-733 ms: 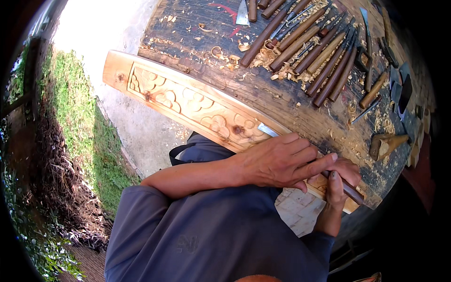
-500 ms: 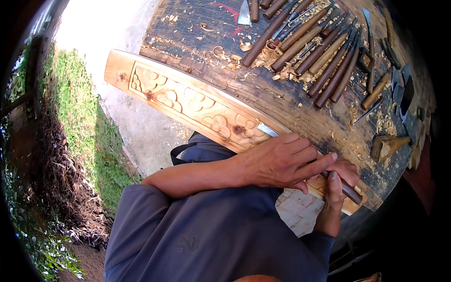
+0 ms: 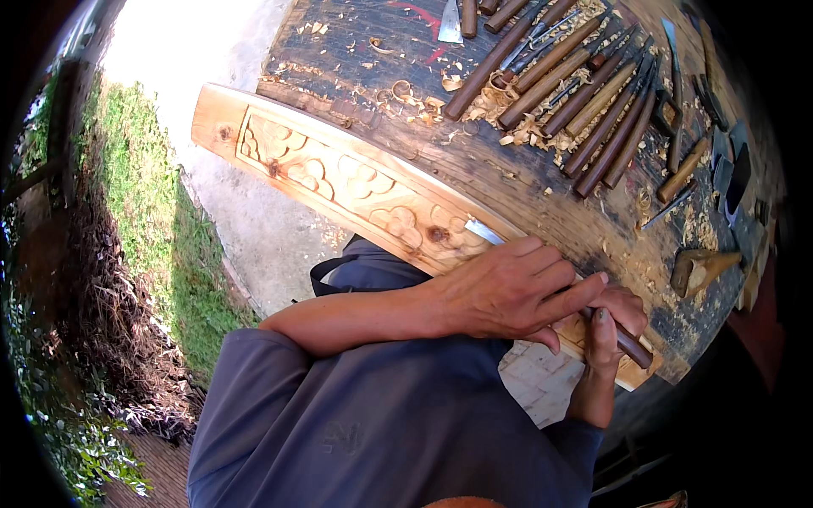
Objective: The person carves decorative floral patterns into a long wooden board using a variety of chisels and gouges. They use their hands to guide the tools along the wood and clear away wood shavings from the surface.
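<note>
A long pale wooden board point(image 3: 343, 173) carved with cloud-like curls lies slantwise along the near edge of the bench. On it rests a wood chisel, its bright flat blade point(image 3: 483, 230) pointing to the far left at the carving. My left hand point(image 3: 517, 288) is closed over the chisel's middle, fingers curled and pressed down near the blade. Around the brown wooden handle point(image 3: 635, 349) wraps my right hand point(image 3: 620, 313), its thumb along the near side and the handle's end sticking out. The chisel's middle is hidden under my hands.
Several wood-handled carving tools point(image 3: 584, 97) lie in a pile among shavings on the worn bench point(image 3: 373, 127). At the right are a wooden mallet-like piece point(image 3: 703, 269) and dark flat blades point(image 3: 730, 169). Concrete point(image 3: 254, 229) and grass point(image 3: 140, 203) lie to the left.
The view has shifted slightly, so the bench and tools appear a little farther right. Both hands keep their hold on the chisel, with no clear movement of the blade along the board.
</note>
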Action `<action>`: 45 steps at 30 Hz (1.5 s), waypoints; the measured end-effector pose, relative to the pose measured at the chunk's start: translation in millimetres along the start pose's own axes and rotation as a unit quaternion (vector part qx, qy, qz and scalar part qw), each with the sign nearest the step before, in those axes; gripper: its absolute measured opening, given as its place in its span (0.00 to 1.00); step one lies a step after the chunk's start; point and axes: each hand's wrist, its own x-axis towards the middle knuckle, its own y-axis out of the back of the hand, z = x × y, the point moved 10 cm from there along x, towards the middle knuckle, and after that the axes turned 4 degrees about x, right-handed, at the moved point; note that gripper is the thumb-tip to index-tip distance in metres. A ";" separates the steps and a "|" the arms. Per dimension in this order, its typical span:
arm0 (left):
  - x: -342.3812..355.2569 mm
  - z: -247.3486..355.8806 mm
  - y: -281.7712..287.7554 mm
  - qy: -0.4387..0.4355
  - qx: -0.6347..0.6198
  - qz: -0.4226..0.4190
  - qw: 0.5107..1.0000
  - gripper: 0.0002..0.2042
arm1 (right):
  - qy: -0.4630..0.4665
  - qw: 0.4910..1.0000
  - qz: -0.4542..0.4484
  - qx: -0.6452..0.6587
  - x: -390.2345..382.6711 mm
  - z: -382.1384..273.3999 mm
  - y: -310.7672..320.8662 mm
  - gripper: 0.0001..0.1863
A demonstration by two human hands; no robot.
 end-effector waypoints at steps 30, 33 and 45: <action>0.2 5.7 2.2 -0.021 -0.005 0.023 1.000 0.47 | -0.057 0.997 0.037 -0.022 -15.2 4.6 12.1 0.21; 1.8 5.0 0.1 -0.025 -0.010 0.010 1.000 0.46 | -0.052 0.997 0.050 -0.012 -20.3 9.2 12.3 0.21; 0.9 2.9 -1.9 -0.006 -0.008 0.028 1.000 0.46 | -0.006 1.000 0.024 -0.009 -12.1 3.0 4.1 0.18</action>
